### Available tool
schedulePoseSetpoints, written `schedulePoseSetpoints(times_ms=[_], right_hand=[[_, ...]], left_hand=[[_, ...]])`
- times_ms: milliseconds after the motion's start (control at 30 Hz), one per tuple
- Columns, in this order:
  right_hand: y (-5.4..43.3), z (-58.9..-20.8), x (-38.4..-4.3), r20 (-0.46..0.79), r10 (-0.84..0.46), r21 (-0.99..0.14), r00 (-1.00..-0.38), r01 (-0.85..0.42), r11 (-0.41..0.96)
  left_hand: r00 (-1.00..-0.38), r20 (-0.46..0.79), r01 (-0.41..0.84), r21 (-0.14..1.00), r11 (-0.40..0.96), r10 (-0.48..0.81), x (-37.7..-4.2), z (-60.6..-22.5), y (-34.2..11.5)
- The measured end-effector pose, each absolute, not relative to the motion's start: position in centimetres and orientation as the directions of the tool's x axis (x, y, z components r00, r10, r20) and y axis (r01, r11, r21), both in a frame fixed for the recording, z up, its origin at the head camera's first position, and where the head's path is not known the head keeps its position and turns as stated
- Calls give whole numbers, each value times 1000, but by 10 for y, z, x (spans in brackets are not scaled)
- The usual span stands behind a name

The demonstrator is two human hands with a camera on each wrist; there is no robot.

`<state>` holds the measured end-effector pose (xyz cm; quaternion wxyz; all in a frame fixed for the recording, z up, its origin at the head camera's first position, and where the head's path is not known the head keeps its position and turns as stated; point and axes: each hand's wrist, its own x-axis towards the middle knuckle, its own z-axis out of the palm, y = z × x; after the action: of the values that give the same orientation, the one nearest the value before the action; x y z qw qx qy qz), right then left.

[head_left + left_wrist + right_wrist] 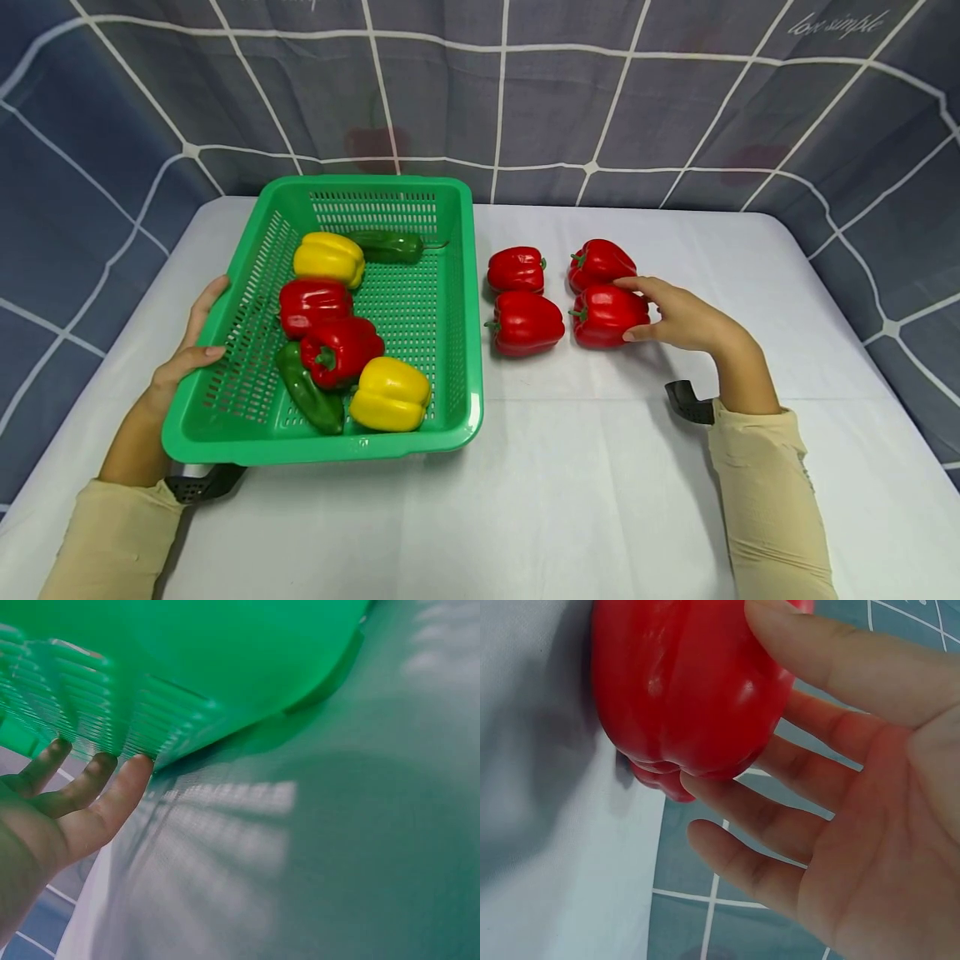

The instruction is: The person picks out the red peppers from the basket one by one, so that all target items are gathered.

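At the left, my left hand (183, 354) holds the side of a green plastic basket (468, 333). Its fingertips touch the slotted wall in the left wrist view. Inside are two yellow bell peppers (392, 394), two red bell peppers (315, 307) and two long green peppers (307, 390). My right hand (678, 317) grips a red bell pepper (609, 317) at its blunt end, with thumb and fingers on opposite sides; the right wrist view shows this pepper (682, 690) close up. Behind it lies another red bell pepper (602, 263).
Two more red bell peppers (528, 323) lie between the basket and the right hand. Everything is on a white-covered table (525, 500). A dark cloth with white grid lines (555, 108) surrounds the back and sides.
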<state>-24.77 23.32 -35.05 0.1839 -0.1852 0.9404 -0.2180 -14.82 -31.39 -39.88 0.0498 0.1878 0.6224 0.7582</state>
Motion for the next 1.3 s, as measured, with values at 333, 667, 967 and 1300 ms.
schedulePoseSetpoints(times_ms=[333,667,967,1300], right_hand=[[237,-351,-249,-301,-421,-488,-856,-242,839],[241,-352,-249,-319,-414,-476,-853,-233,848],[238,-351,-248,-329,-404,-468,-854,-224,855],[238,-351,-248,-333,-399,-469,-854,-217,856]], left_hand=[[-914,253,181,954,-238,318,-149,-399,-313],[-913,251,181,956,-231,322,-149,-399,-313],[-910,259,187,954,-236,323,-149,-400,-314],[-926,211,157,969,-191,313,-149,-399,-315]])
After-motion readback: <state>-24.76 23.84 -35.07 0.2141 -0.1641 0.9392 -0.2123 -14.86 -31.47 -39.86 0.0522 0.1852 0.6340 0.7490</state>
